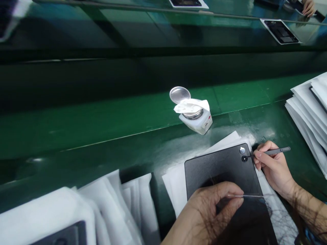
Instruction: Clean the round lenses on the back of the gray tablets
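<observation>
A black tablet [216, 168] lies back up on white sheets, with two round camera rings at its upper right corner. My right hand [274, 166] is closed on slim dark grey tweezers [278, 150], whose tip reaches the lower camera ring [244, 159]. Over the middle of the tablet, my left hand [212, 207] pinches what looks like a clear film [252, 196]; only its shiny edge shows. The lower part of the tablet is partly covered by my left hand, and strands of hair blur the foreground.
Beyond the tablet stands a white dispenser bottle [195, 119], its metal lid raised and a white wipe on top. White sleeves [109, 204] lie at lower left, more [310, 112] at right. Another tablet [281, 31] lies on the far green surface, near another person's hand [308, 8].
</observation>
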A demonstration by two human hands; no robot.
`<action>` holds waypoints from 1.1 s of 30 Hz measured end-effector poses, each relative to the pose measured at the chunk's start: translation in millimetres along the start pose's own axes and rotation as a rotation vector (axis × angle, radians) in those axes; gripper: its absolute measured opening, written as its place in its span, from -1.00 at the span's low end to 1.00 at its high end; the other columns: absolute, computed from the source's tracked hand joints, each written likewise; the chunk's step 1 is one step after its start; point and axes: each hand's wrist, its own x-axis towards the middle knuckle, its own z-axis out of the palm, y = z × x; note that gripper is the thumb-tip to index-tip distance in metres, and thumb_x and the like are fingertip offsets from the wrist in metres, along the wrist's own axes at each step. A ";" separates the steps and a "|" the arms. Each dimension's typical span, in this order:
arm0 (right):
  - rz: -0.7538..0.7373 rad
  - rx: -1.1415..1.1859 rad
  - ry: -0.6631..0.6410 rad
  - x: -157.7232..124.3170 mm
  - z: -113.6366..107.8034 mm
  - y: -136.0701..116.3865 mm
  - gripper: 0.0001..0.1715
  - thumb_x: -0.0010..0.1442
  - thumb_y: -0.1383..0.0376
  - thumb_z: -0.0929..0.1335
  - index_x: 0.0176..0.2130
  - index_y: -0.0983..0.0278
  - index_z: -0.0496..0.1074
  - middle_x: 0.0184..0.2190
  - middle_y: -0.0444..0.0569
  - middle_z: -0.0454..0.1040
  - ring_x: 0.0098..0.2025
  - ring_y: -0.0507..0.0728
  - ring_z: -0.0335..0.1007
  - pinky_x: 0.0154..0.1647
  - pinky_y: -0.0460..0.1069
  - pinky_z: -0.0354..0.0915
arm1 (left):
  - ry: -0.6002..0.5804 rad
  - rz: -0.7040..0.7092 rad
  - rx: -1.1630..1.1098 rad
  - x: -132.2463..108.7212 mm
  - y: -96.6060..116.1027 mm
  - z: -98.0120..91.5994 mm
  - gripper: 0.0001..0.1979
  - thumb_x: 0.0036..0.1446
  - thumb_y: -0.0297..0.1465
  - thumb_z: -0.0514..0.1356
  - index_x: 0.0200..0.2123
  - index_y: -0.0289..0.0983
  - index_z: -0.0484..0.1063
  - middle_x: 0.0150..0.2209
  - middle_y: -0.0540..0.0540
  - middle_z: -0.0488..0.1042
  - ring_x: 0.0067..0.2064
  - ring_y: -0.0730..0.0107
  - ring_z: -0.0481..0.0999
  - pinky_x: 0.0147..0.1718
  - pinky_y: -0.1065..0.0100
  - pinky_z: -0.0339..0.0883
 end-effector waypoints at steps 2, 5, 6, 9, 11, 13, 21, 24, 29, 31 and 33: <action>0.001 0.000 0.002 0.2 0.2 -0.5 -0.75 -0.07 0.37 0.55 -0.53 0.19 0.42 -0.64 -0.26 0.47 -0.68 -0.04 0.31 -0.65 -0.14 0.21 | -0.002 -0.009 0.010 -1.0 -0.6 -0.8 -0.90 0.17 -0.23 0.19 -0.32 -0.01 0.52 -0.35 0.21 0.58 -0.27 0.46 0.54 -0.29 0.55 0.31; 0.005 -0.003 0.003 0.7 0.2 -0.6 -0.75 -0.07 0.36 0.55 -0.53 0.19 0.42 -0.65 -0.26 0.47 -0.69 -0.03 0.31 -0.66 -0.14 0.21 | -0.022 -0.019 0.000 -0.8 1.6 -1.7 -0.87 0.17 -0.18 0.19 -0.33 -0.02 0.52 -0.35 0.18 0.58 -0.28 0.43 0.53 -0.31 0.52 0.32; 0.005 -0.003 0.003 0.7 0.2 -0.6 -0.75 -0.07 0.36 0.55 -0.53 0.19 0.42 -0.65 -0.26 0.47 -0.69 -0.03 0.31 -0.66 -0.14 0.21 | -0.019 -0.028 0.001 0.0 3.1 -1.6 -0.84 0.16 -0.17 0.18 -0.34 -0.05 0.52 -0.37 0.15 0.57 -0.30 0.40 0.52 -0.33 0.50 0.32; 0.000 -0.004 0.000 0.5 0.5 -0.7 -0.75 -0.07 0.36 0.55 -0.53 0.20 0.42 -0.65 -0.26 0.47 -0.68 -0.04 0.32 -0.65 -0.15 0.22 | 0.037 -0.021 0.019 4.3 9.7 -0.4 -0.80 0.08 -0.15 0.20 -0.35 -0.10 0.54 -0.49 0.06 0.52 -0.36 0.31 0.47 -0.38 0.45 0.33; -0.001 -0.011 -0.002 0.2 0.7 -0.7 -0.76 -0.06 0.36 0.54 -0.53 0.20 0.42 -0.64 -0.26 0.47 -0.68 -0.05 0.32 -0.65 -0.16 0.22 | 0.076 -0.005 0.037 8.2 14.6 0.4 -0.78 0.03 -0.14 0.21 -0.35 -0.11 0.55 -0.55 0.04 0.47 -0.36 0.27 0.45 -0.39 0.43 0.32; -0.004 -0.022 -0.002 -0.1 0.4 -0.4 -0.76 -0.06 0.36 0.54 -0.53 0.20 0.42 -0.64 -0.26 0.47 -0.68 -0.05 0.32 -0.65 -0.16 0.22 | 0.091 0.011 0.051 11.6 18.3 0.4 -0.77 0.01 -0.13 0.21 -0.34 -0.11 0.55 -0.57 0.04 0.44 -0.36 0.26 0.43 -0.40 0.43 0.32; -0.020 -0.002 -0.017 0.7 -0.5 0.2 -0.76 -0.04 0.35 0.53 -0.52 0.21 0.40 -0.63 -0.25 0.46 -0.67 -0.06 0.30 -0.64 -0.17 0.21 | 0.047 0.043 0.042 4.3 5.2 -2.3 -0.82 0.13 -0.18 0.18 -0.33 -0.09 0.54 -0.44 0.10 0.55 -0.32 0.37 0.49 -0.36 0.51 0.33; -0.025 0.022 -0.033 1.2 -1.8 -0.5 -0.78 -0.01 0.32 0.52 -0.50 0.21 0.40 -0.60 -0.25 0.46 -0.65 -0.07 0.29 -0.61 -0.17 0.23 | -0.022 0.051 -0.003 0.0 -2.8 -1.9 -0.84 0.18 -0.18 0.18 -0.33 -0.06 0.51 -0.38 0.16 0.56 -0.33 0.47 0.50 -0.37 0.58 0.31; -0.226 -0.117 -0.107 -0.4 -14.5 -4.0 -0.96 0.18 0.28 0.40 -0.29 0.16 0.50 -0.37 -0.15 0.51 -0.50 -0.01 0.39 -0.57 -0.11 0.31 | -0.025 0.011 0.019 -1.1 -4.7 -1.1 -0.87 0.18 -0.20 0.17 -0.33 -0.03 0.51 -0.39 0.19 0.56 -0.34 0.50 0.50 -0.41 0.59 0.29; -0.434 -0.369 -0.222 -0.8 -22.2 -8.2 -0.82 0.26 0.34 0.32 -0.18 0.14 0.51 -0.30 -0.08 0.51 -0.41 0.06 0.43 -0.50 -0.04 0.37 | -0.018 0.012 0.002 -1.0 -4.8 -0.6 -0.89 0.16 -0.24 0.18 -0.35 -0.02 0.51 -0.39 0.21 0.56 -0.33 0.50 0.50 -0.38 0.59 0.30; -0.660 -0.707 -0.358 0.2 -29.4 -13.5 -0.69 0.25 0.45 0.28 -0.11 0.15 0.51 -0.26 -0.03 0.50 -0.32 0.11 0.46 -0.39 0.01 0.40 | -0.013 0.027 -0.019 -1.0 -6.3 0.1 -0.91 0.16 -0.26 0.19 -0.34 0.00 0.51 -0.38 0.23 0.57 -0.32 0.52 0.51 -0.38 0.60 0.29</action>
